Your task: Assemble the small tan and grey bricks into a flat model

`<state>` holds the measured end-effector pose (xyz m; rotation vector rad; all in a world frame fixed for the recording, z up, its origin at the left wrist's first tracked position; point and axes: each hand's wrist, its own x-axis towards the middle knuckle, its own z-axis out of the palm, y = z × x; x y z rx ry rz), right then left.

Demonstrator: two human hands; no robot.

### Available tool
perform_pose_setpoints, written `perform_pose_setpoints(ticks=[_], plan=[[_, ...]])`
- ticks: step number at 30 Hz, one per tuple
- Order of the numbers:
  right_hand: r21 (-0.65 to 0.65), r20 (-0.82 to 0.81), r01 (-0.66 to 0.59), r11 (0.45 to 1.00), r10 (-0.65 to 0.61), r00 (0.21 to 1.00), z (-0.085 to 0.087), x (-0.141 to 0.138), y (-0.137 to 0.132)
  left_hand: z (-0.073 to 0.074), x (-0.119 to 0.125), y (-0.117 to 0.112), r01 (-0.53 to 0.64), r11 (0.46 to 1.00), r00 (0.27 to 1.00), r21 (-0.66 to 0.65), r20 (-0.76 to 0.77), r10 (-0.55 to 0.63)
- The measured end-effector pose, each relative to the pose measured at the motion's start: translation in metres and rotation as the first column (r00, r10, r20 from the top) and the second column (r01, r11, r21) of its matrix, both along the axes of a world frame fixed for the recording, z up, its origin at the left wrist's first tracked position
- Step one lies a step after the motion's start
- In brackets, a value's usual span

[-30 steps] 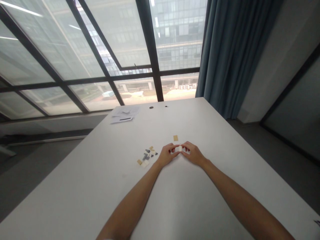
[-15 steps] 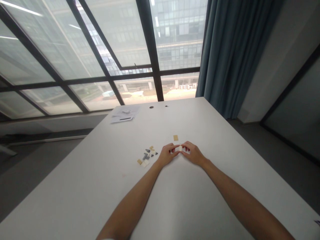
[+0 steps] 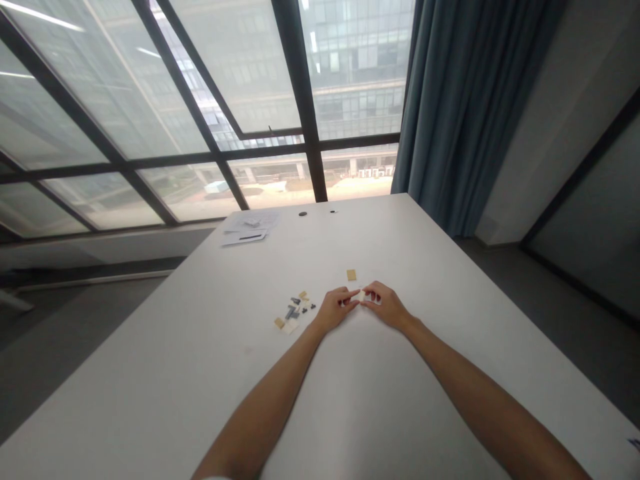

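Between my fingertips, just above the middle of the white table, is a small cream-white building block. My left hand pinches it from the left with thumb and fingers. From the other side my right hand grips the same block in a pinch. Its finer details are too small to make out. Just beyond my hands lies a flat tan plate piece. Left of my left hand is a loose group of small pieces: grey ones, tan ones, white ones and black ones.
Papers lie at the table's far left corner. Two small dark round spots, one a cable hole, sit near the far edge. Beyond are windows and a blue curtain.
Both hands stay in nearly the same place. The block between the fingertips looks slightly turned, and the right fingers have shifted a little. The pieces on the table have not moved.
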<state>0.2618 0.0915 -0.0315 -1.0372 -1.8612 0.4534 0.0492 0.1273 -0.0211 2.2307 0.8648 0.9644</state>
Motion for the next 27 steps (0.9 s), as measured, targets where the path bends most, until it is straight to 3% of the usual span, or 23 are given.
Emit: perform_pose_setpoints(ticks=[27], plan=[[0.007, 0.012, 0.037, 0.999, -0.037, 0.999, 0.0001, 0.0002, 0.0005, 0.0030, 0.0013, -0.0023, -0.058, 0.998, 0.996, 0.008, -0.063, 0.059]])
